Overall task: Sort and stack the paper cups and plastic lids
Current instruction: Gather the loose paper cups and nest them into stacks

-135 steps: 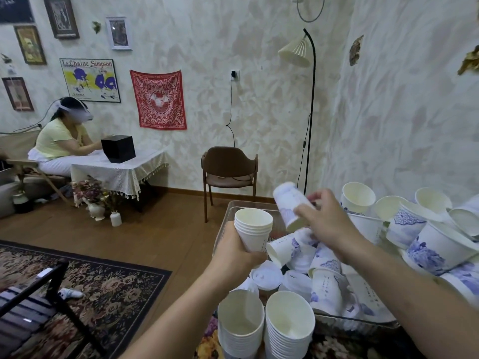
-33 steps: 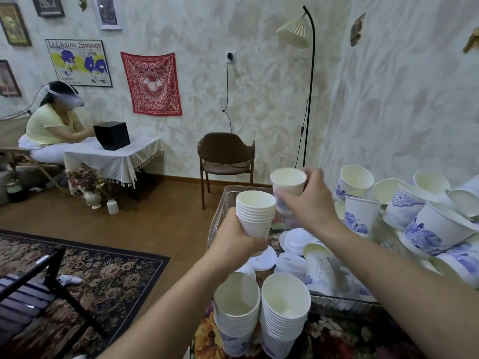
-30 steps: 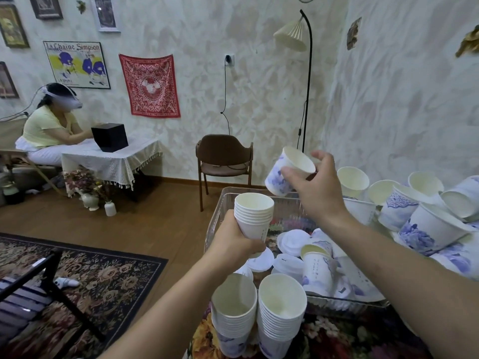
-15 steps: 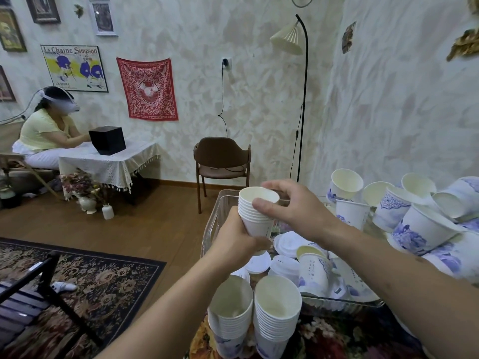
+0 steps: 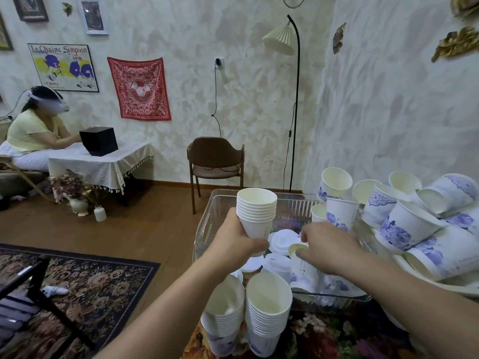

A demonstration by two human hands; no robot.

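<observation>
Over bin (image 5: 207,224): left hand (image 5: 233,244) fingers grip cup stack (image 5: 256,213); right hand (image 5: 326,244) fingers pinch cup (image 5: 302,268).

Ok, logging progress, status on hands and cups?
Left hand grips nested cup stack. Right hand pinching rim of upright cup in clear bin. Lids alongside.
</observation>
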